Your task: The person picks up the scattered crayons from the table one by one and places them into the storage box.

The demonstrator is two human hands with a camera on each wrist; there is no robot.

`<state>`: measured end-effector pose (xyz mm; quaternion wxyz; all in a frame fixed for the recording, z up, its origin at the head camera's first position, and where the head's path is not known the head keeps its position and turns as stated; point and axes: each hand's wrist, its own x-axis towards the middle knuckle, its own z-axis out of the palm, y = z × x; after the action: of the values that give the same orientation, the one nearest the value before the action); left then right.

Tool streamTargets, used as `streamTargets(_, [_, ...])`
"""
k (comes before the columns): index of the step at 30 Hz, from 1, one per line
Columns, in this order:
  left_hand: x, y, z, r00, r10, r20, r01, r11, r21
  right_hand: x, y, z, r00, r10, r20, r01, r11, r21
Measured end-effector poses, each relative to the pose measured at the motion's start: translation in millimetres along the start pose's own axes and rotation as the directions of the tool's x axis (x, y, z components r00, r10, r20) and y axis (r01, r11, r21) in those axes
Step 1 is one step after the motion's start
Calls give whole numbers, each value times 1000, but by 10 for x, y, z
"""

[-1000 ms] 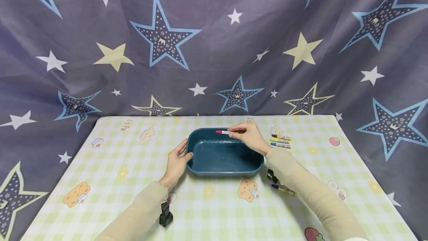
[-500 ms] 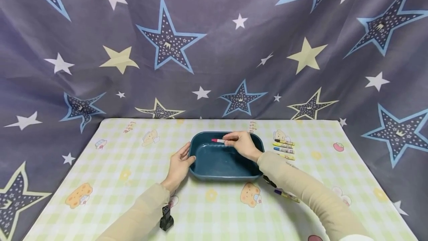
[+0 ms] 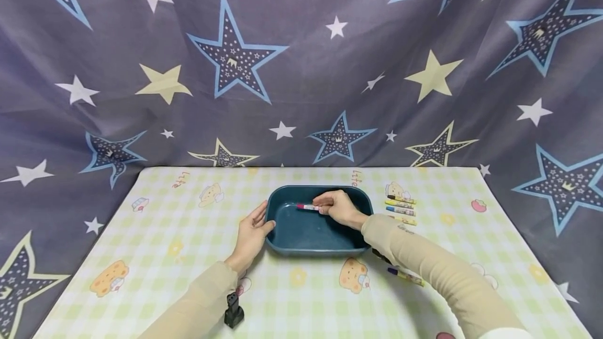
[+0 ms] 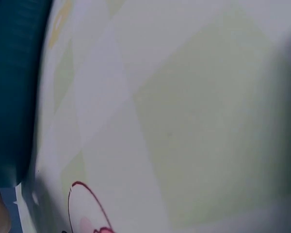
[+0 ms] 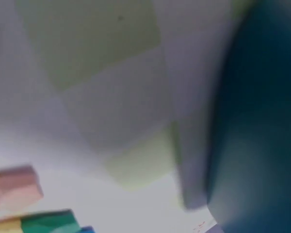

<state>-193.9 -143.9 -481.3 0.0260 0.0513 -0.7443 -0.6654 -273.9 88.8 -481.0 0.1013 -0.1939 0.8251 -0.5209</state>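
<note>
A dark teal, rounded rectangular tub stands in the middle of the table in the head view. My right hand reaches inside it and pinches a pinkish-red crayon, whose coloured end points left, low over the tub's floor. At the tub's left side, my left hand holds the wall, thumb over the rim and fingers along the outside. The tub's wall fills the left edge of the left wrist view, with a fingertip below it. On the right wrist view's right side, the tub shows blurred.
Right of the tub lie several crayons: a black one, a blue one and yellow-wrapped ones. A purple-tipped crayon lies nearer, beside the right sleeve. Pink and green crayon ends show in the right wrist view. A checked cloth covers the table.
My right hand has lowered the pinkish-red crayon from above the tub's back rim down into the tub. My left hand keeps its hold on the tub. The view has shifted slightly.
</note>
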Motion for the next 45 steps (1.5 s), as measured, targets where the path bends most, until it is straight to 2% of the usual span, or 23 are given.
streamTargets(6, [-24,-18,-10,1000,-8,8,8,1000,-2,-9,19,22,1000,25,-7,-26,997,-78])
streamTargets(13, [-29,-5,-14,1000,-3,19,3,1000,-25,15,11,28,988,47,-149,-72,984,-162])
streamTargets(15, [-21,0,-20,1000,-5,19,5,1000,-31,21,0,29,985,49,-168,-79,981,-179])
streamTargets(23, [-3,3,-9,1000,-2,15,3,1000,-21,7,-11,20,984,60,-167,-82,988,-132])
streamTargets(36, [0,36,-7,1000,-7,22,8,1000,-23,21,-33,-17,984,65,-167,-88,987,-135])
streamTargets(45, [2,-3,-5,1000,-9,9,9,1000,-12,33,-63,-18,982,89,-167,-95,995,-22])
